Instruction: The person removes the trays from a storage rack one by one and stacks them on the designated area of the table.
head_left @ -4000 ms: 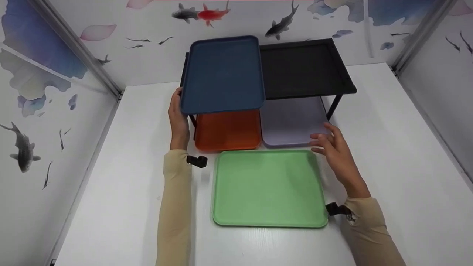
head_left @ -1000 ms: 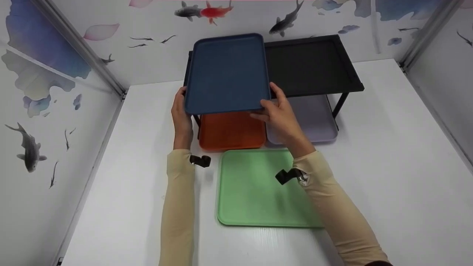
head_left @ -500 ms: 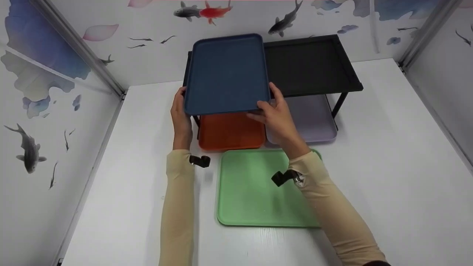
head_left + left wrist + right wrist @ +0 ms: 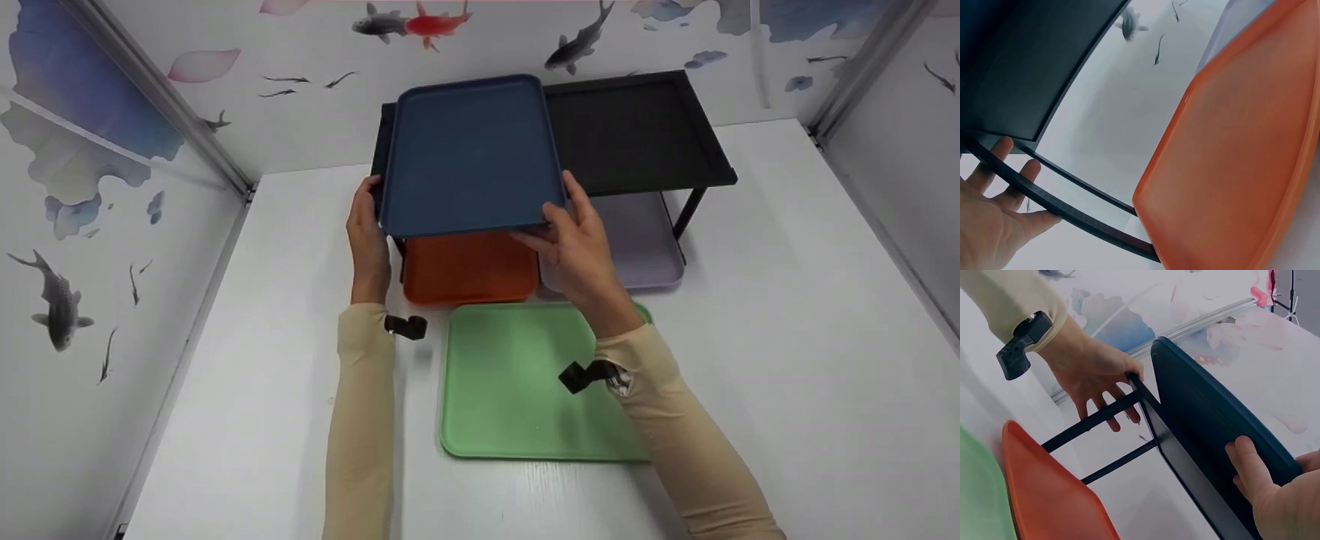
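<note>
A dark blue tray (image 4: pixel 472 157) lies over the left part of a black two-legged-sided rack (image 4: pixel 637 135). My right hand (image 4: pixel 585 251) pinches the tray's near right corner, thumb above and fingers underneath. In the right wrist view the blue tray (image 4: pixel 1213 402) is tilted, its near end raised off the rack top (image 4: pixel 1185 467). My left hand (image 4: pixel 367 236) holds the rack's near left corner beside the tray. The left wrist view has its fingers (image 4: pixel 1030 169) around a rack leg (image 4: pixel 1072 214), below the black top (image 4: pixel 1027 73).
Beneath the rack sit an orange tray (image 4: pixel 469 270) on the left and a lavender tray (image 4: pixel 637 240) on the right. A green tray (image 4: pixel 517 382) lies in front on the white table (image 4: pixel 262 390). Patterned walls enclose the back and sides.
From beside the lavender tray, my right hand has come to the blue tray and taken its corner. Just now the tray has shifted slightly right and nearer. The left hand keeps its place.
</note>
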A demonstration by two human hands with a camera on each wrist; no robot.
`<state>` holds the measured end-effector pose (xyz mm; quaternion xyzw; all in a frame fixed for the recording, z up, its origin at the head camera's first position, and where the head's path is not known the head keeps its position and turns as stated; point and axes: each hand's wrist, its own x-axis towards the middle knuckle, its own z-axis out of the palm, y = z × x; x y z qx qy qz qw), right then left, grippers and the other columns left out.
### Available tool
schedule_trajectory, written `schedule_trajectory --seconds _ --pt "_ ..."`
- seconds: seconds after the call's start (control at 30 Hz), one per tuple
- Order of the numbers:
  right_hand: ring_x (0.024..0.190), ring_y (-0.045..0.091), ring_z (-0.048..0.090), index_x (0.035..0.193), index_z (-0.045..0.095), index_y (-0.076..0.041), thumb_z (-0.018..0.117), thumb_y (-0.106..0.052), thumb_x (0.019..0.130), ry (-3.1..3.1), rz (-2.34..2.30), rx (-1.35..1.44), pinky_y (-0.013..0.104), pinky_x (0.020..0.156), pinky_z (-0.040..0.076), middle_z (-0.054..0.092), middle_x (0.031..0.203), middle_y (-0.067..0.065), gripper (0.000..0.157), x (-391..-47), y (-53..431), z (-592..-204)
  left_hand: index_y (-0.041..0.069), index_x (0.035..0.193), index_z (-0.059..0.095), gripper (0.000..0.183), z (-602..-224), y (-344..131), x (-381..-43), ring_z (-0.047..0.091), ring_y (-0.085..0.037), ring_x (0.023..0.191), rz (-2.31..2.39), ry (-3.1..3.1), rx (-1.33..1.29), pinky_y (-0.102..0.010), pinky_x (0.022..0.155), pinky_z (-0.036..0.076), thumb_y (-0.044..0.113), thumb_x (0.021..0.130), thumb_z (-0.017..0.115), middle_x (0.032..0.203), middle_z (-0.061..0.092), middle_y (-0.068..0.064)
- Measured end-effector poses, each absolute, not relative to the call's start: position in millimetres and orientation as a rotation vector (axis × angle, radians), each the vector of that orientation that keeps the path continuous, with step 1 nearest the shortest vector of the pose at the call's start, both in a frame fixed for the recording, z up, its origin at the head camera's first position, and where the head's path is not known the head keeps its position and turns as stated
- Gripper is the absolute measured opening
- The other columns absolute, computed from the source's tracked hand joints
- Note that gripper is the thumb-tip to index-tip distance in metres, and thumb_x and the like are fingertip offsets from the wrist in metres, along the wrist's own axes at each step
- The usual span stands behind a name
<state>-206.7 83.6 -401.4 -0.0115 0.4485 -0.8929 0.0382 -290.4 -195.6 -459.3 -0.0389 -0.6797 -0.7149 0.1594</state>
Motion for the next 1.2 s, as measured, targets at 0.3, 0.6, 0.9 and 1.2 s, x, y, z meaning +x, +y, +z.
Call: schedule_trajectory --seconds 0.3,0.6,0.9,1.2 --pt "0.137 0.039 0.052 0.166 0.009 -0.022 0.037 -0.008 0.111 1.382 -2.772 -0.049 0.044 0.1 0.053 0.029 0.164 0.017 0.063 -202 96 -413 0.015 0.147 0.051 0.045 -459 -195 -291 0.041 -0.012 0.143 -2.069 -1.935 -0.069 -0.044 0.122 0.029 0.037 0.113 0.03 0.157 0.044 0.0" --pt "0.136 0.039 0.053 0.165 0.011 -0.024 0.037 -0.01 0.111 1.407 -2.772 -0.064 0.047 0.104 0.05 0.026 0.166 0.016 0.062 -195 111 -419 0.013 0.146 0.052 0.045 -460 -195 -292 0.043 -0.015 0.141 -2.037 -1.943 -0.063 -0.052 0.119 0.031 0.034 0.114 0.029 0.156 0.045 -0.003" --pt "0.141 0.037 0.047 0.165 0.011 -0.022 0.036 -0.012 0.111 1.471 -2.77 -0.138 0.042 0.101 0.053 0.024 0.167 0.017 0.061 -187 126 -429 0.014 0.146 0.053 0.045 -459 -196 -292 0.042 -0.014 0.142 -2.006 -1.961 -0.057 -0.053 0.119 0.031 0.034 0.114 0.029 0.157 0.045 -0.001" --pt "0.136 0.034 0.054 0.165 0.012 -0.021 0.034 -0.013 0.112 1.483 -2.783 -0.169 0.041 0.101 0.053 0.024 0.167 0.016 0.058 -183 140 -435 0.014 0.147 0.052 0.045 -460 -196 -292 0.041 -0.014 0.143 -2.005 -1.967 -0.036 -0.05 0.119 0.031 0.033 0.114 0.029 0.159 0.043 -0.001"
